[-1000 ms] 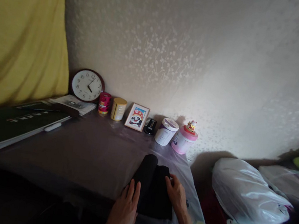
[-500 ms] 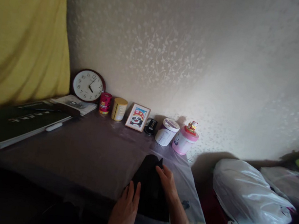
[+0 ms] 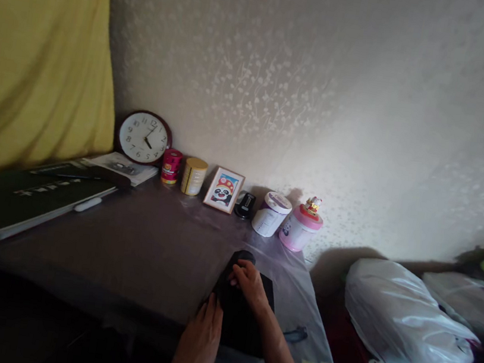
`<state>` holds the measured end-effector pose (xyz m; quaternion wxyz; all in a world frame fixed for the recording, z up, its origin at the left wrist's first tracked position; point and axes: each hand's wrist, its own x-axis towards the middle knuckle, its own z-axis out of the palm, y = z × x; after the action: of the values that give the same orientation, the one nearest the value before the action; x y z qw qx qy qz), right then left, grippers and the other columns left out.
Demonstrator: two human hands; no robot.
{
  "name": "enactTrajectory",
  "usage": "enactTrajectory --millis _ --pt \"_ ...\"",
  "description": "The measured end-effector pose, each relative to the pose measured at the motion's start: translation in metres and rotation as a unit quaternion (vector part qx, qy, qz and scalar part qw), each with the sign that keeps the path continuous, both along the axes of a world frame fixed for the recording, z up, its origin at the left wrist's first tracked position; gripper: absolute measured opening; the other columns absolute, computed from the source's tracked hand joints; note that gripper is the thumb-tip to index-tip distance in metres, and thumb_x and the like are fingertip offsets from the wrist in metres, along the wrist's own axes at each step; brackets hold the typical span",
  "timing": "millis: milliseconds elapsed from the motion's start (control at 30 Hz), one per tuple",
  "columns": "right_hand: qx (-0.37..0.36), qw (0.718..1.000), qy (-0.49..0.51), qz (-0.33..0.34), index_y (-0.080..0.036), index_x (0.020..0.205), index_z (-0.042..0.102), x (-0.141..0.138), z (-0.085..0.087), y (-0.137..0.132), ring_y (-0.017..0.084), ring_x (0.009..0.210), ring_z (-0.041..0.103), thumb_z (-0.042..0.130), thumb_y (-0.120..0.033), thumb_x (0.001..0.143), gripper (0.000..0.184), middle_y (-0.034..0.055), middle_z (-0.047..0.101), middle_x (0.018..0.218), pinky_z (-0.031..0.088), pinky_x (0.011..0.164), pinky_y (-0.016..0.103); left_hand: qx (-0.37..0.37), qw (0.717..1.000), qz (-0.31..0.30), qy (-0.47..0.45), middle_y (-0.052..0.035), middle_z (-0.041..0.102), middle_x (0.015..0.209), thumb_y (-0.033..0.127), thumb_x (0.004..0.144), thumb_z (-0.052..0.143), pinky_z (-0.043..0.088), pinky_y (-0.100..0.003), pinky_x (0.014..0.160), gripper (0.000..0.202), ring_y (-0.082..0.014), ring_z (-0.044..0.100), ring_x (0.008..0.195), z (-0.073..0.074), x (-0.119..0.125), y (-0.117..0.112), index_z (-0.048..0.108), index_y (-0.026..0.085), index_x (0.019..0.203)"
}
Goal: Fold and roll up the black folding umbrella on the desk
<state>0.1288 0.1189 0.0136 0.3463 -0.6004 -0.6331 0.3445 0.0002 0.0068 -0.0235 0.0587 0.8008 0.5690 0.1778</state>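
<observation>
A folded black cloth [image 3: 237, 319] lies on the table [image 3: 151, 253] near its front right corner, on clear plastic sheeting [image 3: 298, 297]. My left hand [image 3: 200, 344] rests flat on the cloth's near left edge, fingers stretched out. My right hand [image 3: 249, 286] reaches across the cloth's far end, its fingers curled onto the black fabric there.
Along the wall stand a round clock [image 3: 144, 138], a red tin [image 3: 171, 166], a yellow tin [image 3: 193, 176], a panda picture frame [image 3: 223, 190], a white tub [image 3: 269, 213] and a pink jar [image 3: 300, 227]. A large book [image 3: 18, 198] lies left. White plastic bags [image 3: 403, 318] sit to the right.
My right hand has moved from the cloth's right side across to its far left end, carrying the fabric over. The left hand has stayed on the near edge.
</observation>
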Motion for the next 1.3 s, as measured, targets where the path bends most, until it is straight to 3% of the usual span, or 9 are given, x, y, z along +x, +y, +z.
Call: enactTrajectory --millis 100,200,300,400,667,800,900,1133,1300 --pt "0.01 0.999 -0.008 0.044 -0.014 0.09 0.058 -0.003 0.004 -0.006 0.014 0.06 0.062 0.042 -0.041 0.083 0.032 0.0052 0.07 0.071 0.046 0.057 0.025 -0.018 1.0 -0.004 -0.022 -0.0178 0.048 0.131 0.005 0.072 0.044 0.044 -0.034 0.092 0.061 -0.0236 0.05 0.116 0.006 -0.007 -0.002 0.035 0.009 0.132" --pt "0.025 0.996 -0.052 0.06 -0.017 0.084 0.06 -0.005 0.007 -0.011 0.013 0.063 0.062 0.044 -0.037 0.084 0.026 0.0035 0.071 0.074 0.045 0.06 0.025 -0.024 0.999 0.014 -0.026 -0.0173 0.057 0.118 0.014 0.078 0.044 0.046 -0.037 0.088 0.045 -0.0249 0.056 0.106 0.021 -0.014 -0.005 0.045 0.007 0.123" --pt "0.053 0.989 -0.106 0.084 -0.02 0.084 0.063 -0.008 0.009 -0.016 0.014 0.069 0.063 0.046 -0.029 0.083 0.02 0.0012 0.072 0.077 0.044 0.065 0.026 0.035 0.998 0.022 -0.051 -0.012 0.06 0.101 0.019 0.085 0.038 0.047 -0.038 0.084 0.026 -0.0234 0.058 0.096 0.035 -0.014 -0.005 0.055 0.013 0.105" --pt "0.069 0.984 -0.121 0.112 -0.022 0.08 0.066 -0.009 0.011 -0.02 0.015 0.076 0.064 0.047 -0.023 0.082 0.019 0.0 0.071 0.081 0.045 0.071 0.027 0.084 0.993 -0.019 -0.084 -0.0066 0.058 0.098 0.018 0.085 0.04 0.047 -0.038 0.082 0.02 -0.0211 0.057 0.092 0.039 -0.004 -0.001 0.057 0.018 0.094" --pt "0.047 0.973 -0.016 0.224 -0.022 0.092 0.067 0.0 0.011 -0.03 0.015 0.082 0.063 0.05 -0.028 0.085 0.02 -0.0005 0.07 0.085 0.048 0.077 0.026 0.08 0.995 0.012 -0.063 -0.007 0.056 0.11 0.01 0.078 0.047 0.048 -0.038 0.085 0.03 -0.0223 0.054 0.101 0.023 0.005 0.007 0.056 0.018 0.106" --pt "0.146 0.969 -0.054 0.19 -0.024 0.094 0.068 0.008 0.008 -0.037 0.017 0.095 0.06 0.051 -0.03 0.087 0.02 0.0019 0.07 0.093 0.047 0.086 0.032 0.07 0.997 0.021 -0.039 -0.0099 0.055 0.117 0.011 0.078 0.049 0.048 -0.038 0.088 0.041 -0.0234 0.053 0.106 0.017 0.003 0.005 0.05 0.015 0.119" --pt "0.235 0.939 -0.134 0.211 -0.025 0.099 0.067 0.013 0.001 -0.034 0.019 0.112 0.052 0.047 -0.028 0.089 0.023 0.0036 0.069 0.101 0.04 0.096 0.038 0.056 0.998 0.019 -0.022 -0.0136 0.051 0.126 0.013 0.077 0.05 0.045 -0.04 0.092 0.051 -0.0252 0.05 0.113 0.008 0.005 0.005 0.042 0.013 0.128" --pt "0.269 0.917 -0.223 0.195 -0.025 0.105 0.064 0.025 -0.018 0.014 0.019 0.115 0.05 0.032 -0.028 0.095 0.033 0.004 0.067 0.108 0.024 0.105 0.049 0.03 0.999 0.029 0.028 -0.0198 0.046 0.132 0.009 0.076 0.046 0.045 -0.038 0.092 0.064 -0.026 0.049 0.117 -0.007 0.01 0.005 0.028 0.011 0.137" --pt "0.259 0.925 -0.218 0.171 -0.021 0.101 0.065 0.037 -0.023 0.056 0.019 0.111 0.053 0.027 -0.032 0.095 0.04 0.0054 0.067 0.106 0.036 0.098 0.04 0.025 0.998 0.039 0.048 -0.0196 0.048 0.131 0.006 0.075 0.045 0.047 -0.036 0.089 0.065 -0.0256 0.051 0.115 -0.007 0.013 0.006 0.028 0.012 0.137"
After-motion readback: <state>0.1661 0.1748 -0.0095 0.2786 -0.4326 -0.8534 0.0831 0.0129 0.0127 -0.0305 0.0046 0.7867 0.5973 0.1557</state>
